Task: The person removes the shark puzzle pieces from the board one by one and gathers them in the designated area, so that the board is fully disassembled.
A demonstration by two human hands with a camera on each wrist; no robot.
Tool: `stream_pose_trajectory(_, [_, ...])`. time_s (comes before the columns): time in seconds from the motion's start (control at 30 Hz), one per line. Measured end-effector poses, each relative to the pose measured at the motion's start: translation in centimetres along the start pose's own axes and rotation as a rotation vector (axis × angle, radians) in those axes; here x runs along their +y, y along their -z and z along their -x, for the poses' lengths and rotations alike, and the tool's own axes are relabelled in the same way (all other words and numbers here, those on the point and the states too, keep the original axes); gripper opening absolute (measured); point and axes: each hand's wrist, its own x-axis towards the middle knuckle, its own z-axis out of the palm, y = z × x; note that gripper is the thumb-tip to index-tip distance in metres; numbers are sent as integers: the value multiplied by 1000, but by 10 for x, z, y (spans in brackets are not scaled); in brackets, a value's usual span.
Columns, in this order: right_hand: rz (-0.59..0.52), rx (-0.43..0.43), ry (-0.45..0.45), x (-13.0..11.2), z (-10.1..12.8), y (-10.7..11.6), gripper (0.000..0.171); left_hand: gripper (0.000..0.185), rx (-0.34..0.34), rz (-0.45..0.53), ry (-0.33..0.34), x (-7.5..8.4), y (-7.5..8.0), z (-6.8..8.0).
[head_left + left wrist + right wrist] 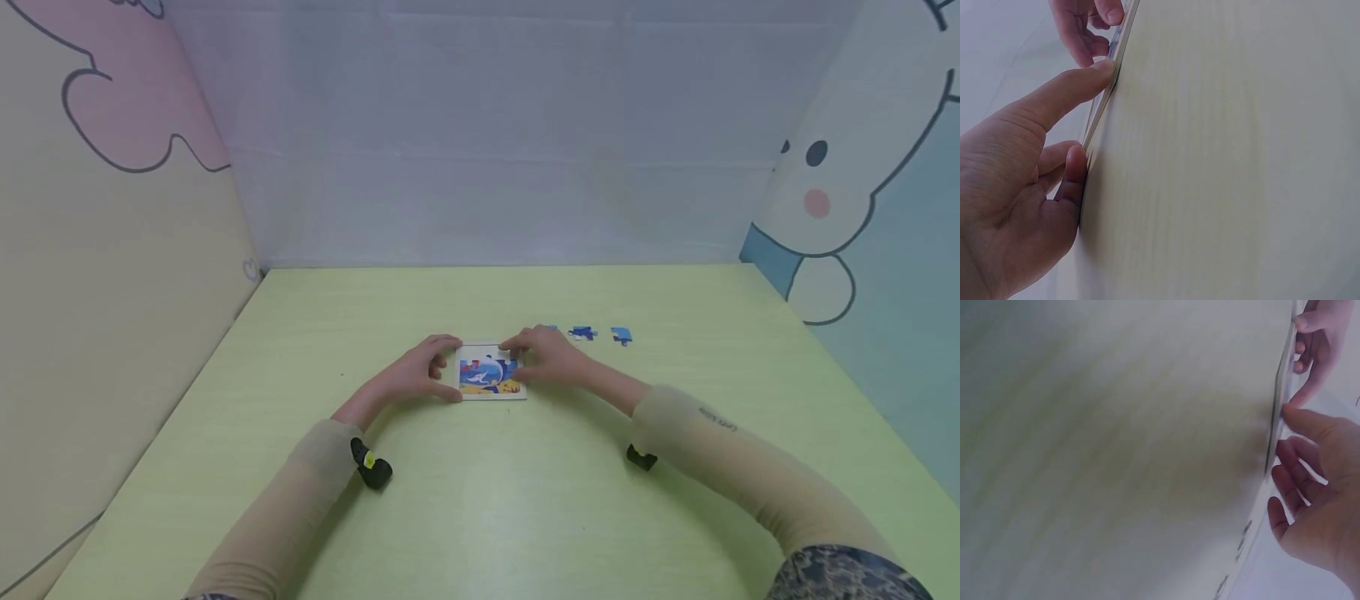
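A small jigsaw puzzle in a white tray (492, 397) lies on the table, its sea picture in blue, red and yellow, with a pale strip along the top. My left hand (411, 372) holds the tray's left side, index finger at the upper corner and thumb at the lower one. Over the upper right part reaches my right hand (553, 357), thumb at the right edge and index finger at the top. In the right wrist view its other fingers (1288, 481) curl loosely. I cannot tell whether this hand pinches a puzzle piece.
Behind the right hand lie loose blue puzzle pieces: one partly hidden piece (551, 327), a dark blue and white piece (582, 333) and a light blue piece (621, 335). A pale cloth wall (495, 150) borders the back of the light yellow-green table (480, 508); printed panels flank it.
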Motion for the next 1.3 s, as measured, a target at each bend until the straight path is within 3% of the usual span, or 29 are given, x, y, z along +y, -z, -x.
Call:
stream_pose_trajectory(0.33, [-62, -65, -36, -15, 0, 3, 38, 90, 5, 3, -7, 1, 3, 1])
stream_pose_trajectory(0.9, [15, -88, 0, -19, -5, 4, 38, 91, 10, -11, -8, 2, 4, 1])
stream_pose_trajectory(1.17, [32, -209, 40, -12, -9, 12, 42, 90, 4, 2, -11, 0, 1, 0])
stream_pose_trajectory(1.3, [46, -216, 45, -13, -9, 13, 42, 91, 2, -1, -18, 0, 1, 0])
